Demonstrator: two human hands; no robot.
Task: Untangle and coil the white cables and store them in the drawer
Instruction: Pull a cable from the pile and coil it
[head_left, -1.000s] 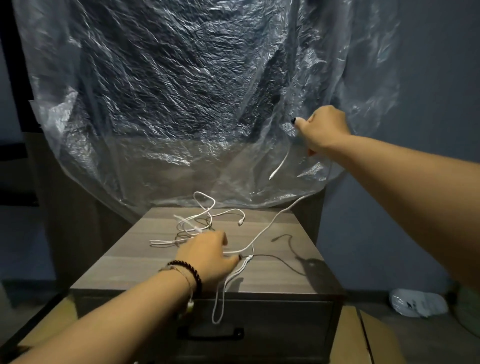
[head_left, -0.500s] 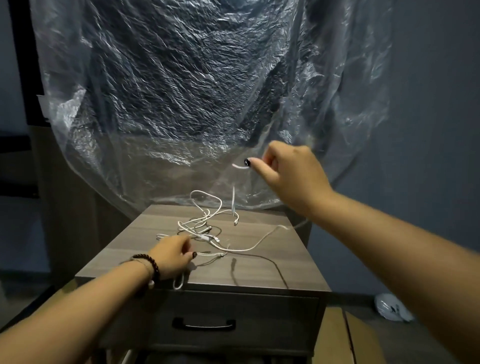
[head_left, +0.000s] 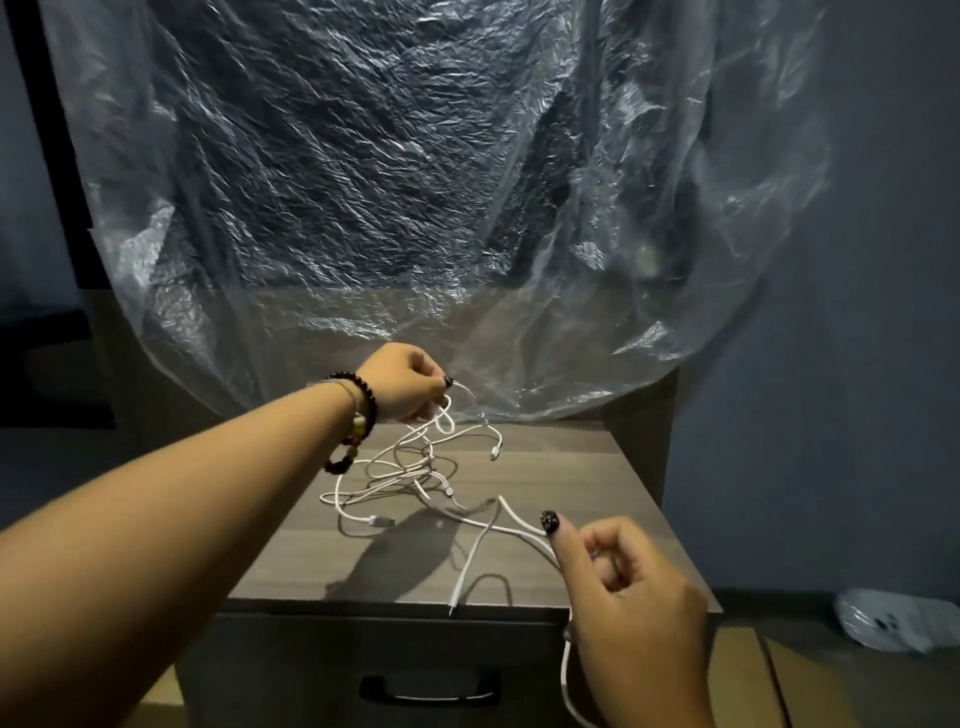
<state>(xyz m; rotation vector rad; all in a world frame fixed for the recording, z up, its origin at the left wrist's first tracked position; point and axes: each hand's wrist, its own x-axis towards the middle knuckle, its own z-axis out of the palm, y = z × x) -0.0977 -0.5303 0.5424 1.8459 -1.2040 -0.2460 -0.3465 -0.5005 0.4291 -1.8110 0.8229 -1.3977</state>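
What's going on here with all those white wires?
A person is untangling white cables on top of a small cabinet. The left hand pinches a loop at the back and lifts it, while the right hand grips another strand at the front edge. Most of the tangle lies knotted between them. The drawer below is shut, so nothing is stored yet.

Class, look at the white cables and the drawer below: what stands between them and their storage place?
The drawer is shut, so its front blocks the way. The white cables lie tangled on the cabinet top, held by both hands.

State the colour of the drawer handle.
Black, best seen in the head view: drawer handle.
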